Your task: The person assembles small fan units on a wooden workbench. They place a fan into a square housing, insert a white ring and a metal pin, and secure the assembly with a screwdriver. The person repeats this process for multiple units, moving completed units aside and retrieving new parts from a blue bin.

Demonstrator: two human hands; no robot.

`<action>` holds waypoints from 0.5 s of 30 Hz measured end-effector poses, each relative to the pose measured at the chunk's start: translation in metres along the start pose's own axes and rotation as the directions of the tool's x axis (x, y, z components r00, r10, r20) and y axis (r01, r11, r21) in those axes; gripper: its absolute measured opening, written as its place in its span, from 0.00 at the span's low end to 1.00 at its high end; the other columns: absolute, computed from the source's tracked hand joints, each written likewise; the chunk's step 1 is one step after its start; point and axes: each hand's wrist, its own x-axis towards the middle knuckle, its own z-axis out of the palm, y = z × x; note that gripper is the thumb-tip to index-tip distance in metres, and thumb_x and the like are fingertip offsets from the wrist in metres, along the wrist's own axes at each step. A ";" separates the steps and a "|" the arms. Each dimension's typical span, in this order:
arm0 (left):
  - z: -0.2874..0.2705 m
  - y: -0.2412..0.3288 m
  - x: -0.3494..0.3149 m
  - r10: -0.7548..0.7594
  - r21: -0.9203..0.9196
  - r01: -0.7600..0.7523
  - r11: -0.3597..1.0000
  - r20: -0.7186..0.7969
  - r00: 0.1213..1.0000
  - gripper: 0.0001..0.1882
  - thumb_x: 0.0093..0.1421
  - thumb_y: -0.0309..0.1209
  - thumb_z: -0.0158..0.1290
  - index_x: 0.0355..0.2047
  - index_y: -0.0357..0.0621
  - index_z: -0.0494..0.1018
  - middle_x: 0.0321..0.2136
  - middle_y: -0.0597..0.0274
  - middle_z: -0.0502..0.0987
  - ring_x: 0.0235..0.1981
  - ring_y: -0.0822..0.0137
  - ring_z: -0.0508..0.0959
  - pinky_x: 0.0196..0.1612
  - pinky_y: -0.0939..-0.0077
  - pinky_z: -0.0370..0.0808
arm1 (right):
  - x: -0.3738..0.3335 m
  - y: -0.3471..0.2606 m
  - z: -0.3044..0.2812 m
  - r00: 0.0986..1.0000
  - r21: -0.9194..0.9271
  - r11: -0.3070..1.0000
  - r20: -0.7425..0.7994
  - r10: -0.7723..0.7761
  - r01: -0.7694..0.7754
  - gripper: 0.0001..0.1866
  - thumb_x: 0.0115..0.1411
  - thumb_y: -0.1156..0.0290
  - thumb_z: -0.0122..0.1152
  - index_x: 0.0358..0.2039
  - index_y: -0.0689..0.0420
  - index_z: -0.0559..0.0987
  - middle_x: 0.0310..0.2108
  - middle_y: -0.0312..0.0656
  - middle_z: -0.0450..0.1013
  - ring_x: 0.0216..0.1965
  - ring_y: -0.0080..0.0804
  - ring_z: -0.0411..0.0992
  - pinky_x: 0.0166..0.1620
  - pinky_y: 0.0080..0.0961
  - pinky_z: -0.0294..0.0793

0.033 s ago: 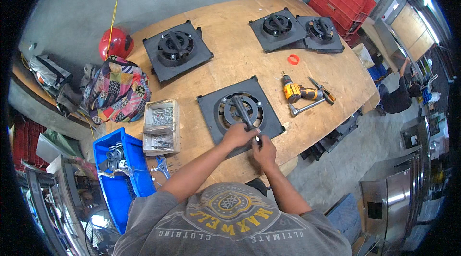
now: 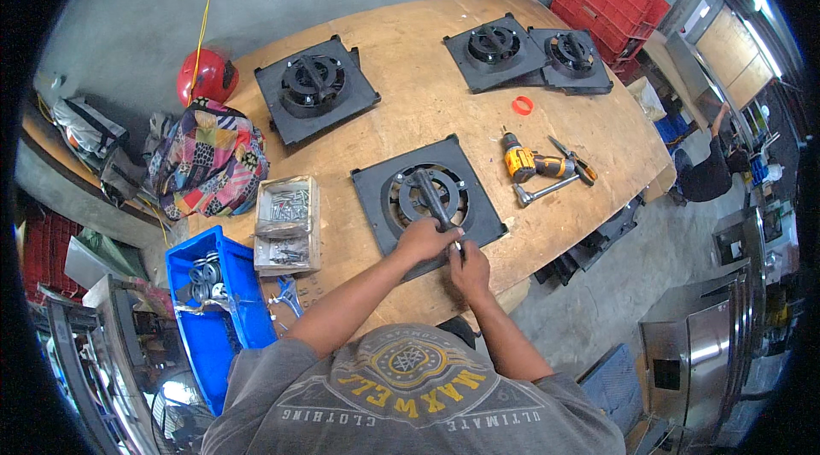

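In front of me a black square frame with a round ring (image 2: pixel 371 190) lies on the wooden table. A black bar (image 2: pixel 425 186) runs across its ring toward me. My left hand (image 2: pixel 424 241) is closed around the near end of this bar. Just beside it, my right hand (image 2: pixel 471 271) pinches its fingers together at the bar's tip. Something small and light-coloured shows between the hands there, too small to name. Both palms and the near rim of the ring are partly hidden.
Right of the frame lie a yellow cordless drill (image 2: pixel 518 160), a socket wrench (image 2: pixel 547 190) and pliers (image 2: pixel 584 171). Similar black frames (image 2: pixel 282 118) stand farther back. A screw box (image 2: pixel 315 224) and a blue bin (image 2: pixel 243 284) sit at left. An orange ring (image 2: pixel 522 106) lies behind the drill.
My right hand has shifted very slightly to the left. Otherwise both hands stay at the bar's near end and the things on the table keep their places.
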 end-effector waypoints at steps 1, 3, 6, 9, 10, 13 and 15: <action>-0.001 0.001 0.001 -0.007 0.018 0.007 1.000 -0.008 1.000 0.32 0.55 0.60 0.58 0.33 0.36 0.82 0.28 0.46 0.82 0.32 0.51 0.83 0.38 0.61 0.77 | 0.000 0.001 0.001 0.998 0.012 0.999 0.035 0.048 -0.049 0.17 0.65 0.58 0.53 0.35 0.63 0.77 0.29 0.60 0.75 0.33 0.61 0.74 0.37 0.50 0.71; -0.002 0.002 0.002 -0.009 0.020 0.009 1.000 -0.019 1.000 0.33 0.55 0.61 0.58 0.32 0.37 0.82 0.28 0.45 0.82 0.32 0.50 0.83 0.38 0.60 0.77 | 0.002 0.001 0.003 0.985 0.174 0.971 0.090 0.148 -0.162 0.17 0.65 0.59 0.53 0.34 0.63 0.76 0.29 0.60 0.74 0.33 0.61 0.74 0.37 0.50 0.72; -0.004 0.002 0.007 0.005 -0.014 -0.005 1.000 -0.017 1.000 0.33 0.54 0.61 0.58 0.32 0.37 0.82 0.28 0.45 0.82 0.32 0.50 0.83 0.37 0.59 0.77 | 0.004 0.000 0.002 0.997 0.040 0.997 -0.001 0.072 -0.072 0.17 0.65 0.59 0.53 0.34 0.63 0.76 0.31 0.59 0.74 0.34 0.61 0.74 0.37 0.50 0.72; -0.005 0.002 0.010 -0.004 -0.016 0.004 1.000 -0.007 1.000 0.33 0.54 0.62 0.58 0.31 0.37 0.82 0.28 0.45 0.82 0.32 0.50 0.83 0.37 0.59 0.77 | 0.006 -0.002 0.000 0.999 -0.061 0.998 -0.036 -0.014 0.011 0.17 0.65 0.58 0.54 0.35 0.62 0.77 0.31 0.58 0.75 0.34 0.61 0.75 0.37 0.51 0.72; -0.005 0.003 0.011 -0.011 -0.005 0.011 1.000 -0.012 1.000 0.33 0.53 0.62 0.58 0.31 0.37 0.82 0.27 0.45 0.82 0.31 0.50 0.83 0.36 0.59 0.77 | 0.007 -0.002 -0.001 1.000 -0.069 0.998 -0.004 -0.001 0.001 0.17 0.65 0.58 0.54 0.35 0.62 0.77 0.31 0.58 0.75 0.34 0.60 0.75 0.37 0.51 0.72; -0.007 0.006 0.011 -0.027 0.032 0.027 0.999 0.003 1.000 0.33 0.53 0.61 0.58 0.31 0.38 0.83 0.29 0.43 0.82 0.34 0.48 0.83 0.39 0.58 0.77 | 0.009 -0.004 -0.003 0.989 -0.024 0.993 0.089 0.114 -0.113 0.16 0.62 0.58 0.57 0.36 0.60 0.77 0.32 0.55 0.75 0.35 0.58 0.75 0.37 0.51 0.72; -0.009 0.009 0.008 -0.031 0.031 0.031 0.999 0.018 0.999 0.32 0.53 0.61 0.58 0.32 0.39 0.83 0.31 0.42 0.82 0.36 0.47 0.83 0.40 0.58 0.78 | 0.008 -0.005 -0.004 0.999 -0.112 0.994 0.033 0.023 -0.019 0.16 0.63 0.58 0.55 0.36 0.60 0.77 0.32 0.55 0.75 0.35 0.59 0.75 0.38 0.51 0.72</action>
